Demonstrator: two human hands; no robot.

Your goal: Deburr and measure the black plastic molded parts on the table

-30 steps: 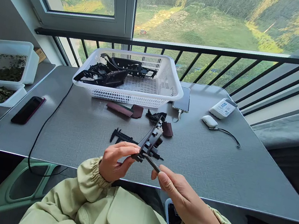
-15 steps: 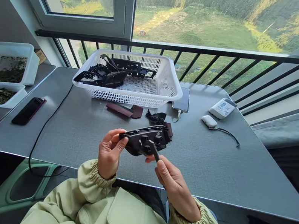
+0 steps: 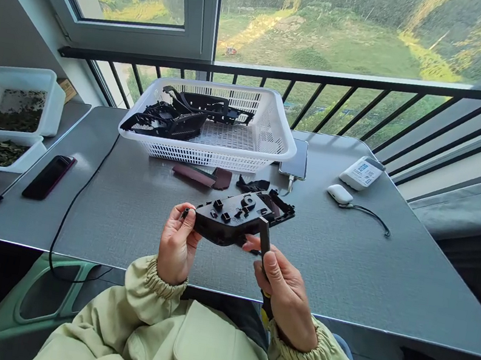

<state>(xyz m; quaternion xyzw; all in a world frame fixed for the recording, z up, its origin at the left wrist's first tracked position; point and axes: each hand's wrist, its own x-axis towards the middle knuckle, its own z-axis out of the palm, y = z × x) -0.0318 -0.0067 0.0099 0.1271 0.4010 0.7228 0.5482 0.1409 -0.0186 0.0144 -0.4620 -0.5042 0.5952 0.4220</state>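
Note:
My left hand (image 3: 178, 244) pinches the left end of a black moulded plastic part (image 3: 234, 215) between thumb and fingers, above the near half of the table. Raised posts and clips show on the part's upper face. My right hand (image 3: 285, 286) is closed around a utility knife (image 3: 265, 239) with a dark flat front and a black and yellow rear end. The knife's tip is by the part's lower right edge; whether it touches cannot be made out. My right fingertips reach under the part, partly hidden.
A white plastic basket (image 3: 207, 156) with several black plastic parts (image 3: 186, 119) stands at the back. Brownish-red pieces (image 3: 195, 175) and a black scrap (image 3: 252, 185) lie before it. Phones (image 3: 48, 177), a cable (image 3: 75, 201), a white box (image 3: 361, 173) and an earbud case (image 3: 339, 193) lie around.
The plastic part has been turned so its upper face shows more. The knife has moved from the middle of the part to its lower right edge and stands more upright.

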